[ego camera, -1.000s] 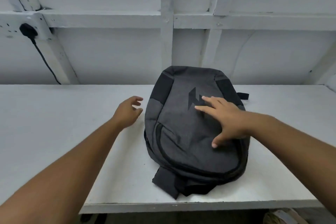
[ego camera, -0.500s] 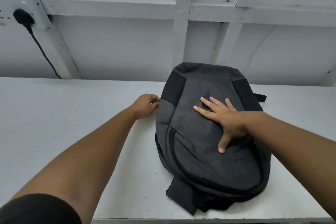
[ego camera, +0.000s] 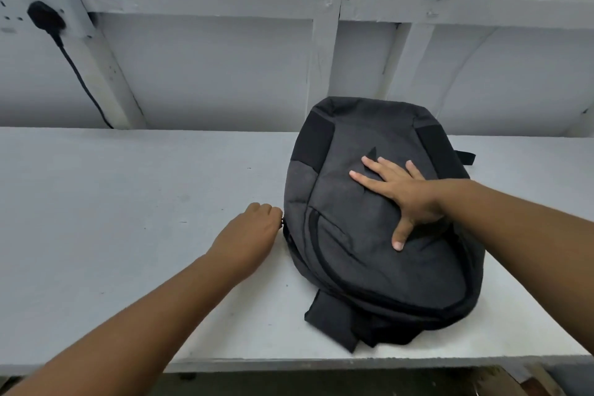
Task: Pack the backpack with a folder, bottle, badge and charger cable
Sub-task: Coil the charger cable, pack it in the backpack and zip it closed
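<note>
The right hand (ego camera: 408,196) is lying flat and unclenched on the still-zipped backpack (ego camera: 379,219) near the worktop's (ego camera: 128,202) front edge while the left hand (ego camera: 250,235) is pinching at its side zipper, nothing packed yet.

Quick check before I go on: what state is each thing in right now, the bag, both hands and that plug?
Backpack: lying flat on the table, zips look closed.
Right hand: open, pressed flat on the backpack.
Left hand: curled at the backpack's left edge; grip hidden.
Plug: in the wall socket.

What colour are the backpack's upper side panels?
Black, darker than the charcoal grey backpack body; the side panels show clearly in the head view.
</note>
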